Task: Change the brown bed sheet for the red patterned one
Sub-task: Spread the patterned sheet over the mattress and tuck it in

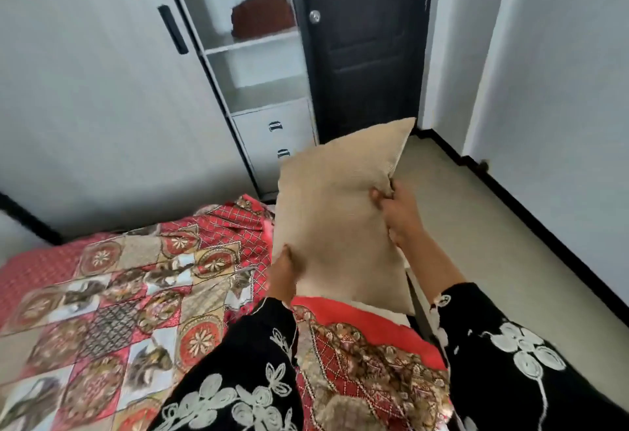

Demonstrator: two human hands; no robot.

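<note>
Left hand [282, 277] grips the tan woven pillow [337, 226] low, right hand [398, 212] pinches its side — long axis upright. The red patterned bed sheet [136, 287] lies leftward.

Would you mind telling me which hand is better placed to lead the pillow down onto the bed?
Probably the left. The left hand grips the pillow by its lower corner beside the red patterned sheet, while the right hand pinches its far edge over the floor.

Left hand [282, 275], right hand [398, 214] — both gripping pillow [340, 226]
</note>
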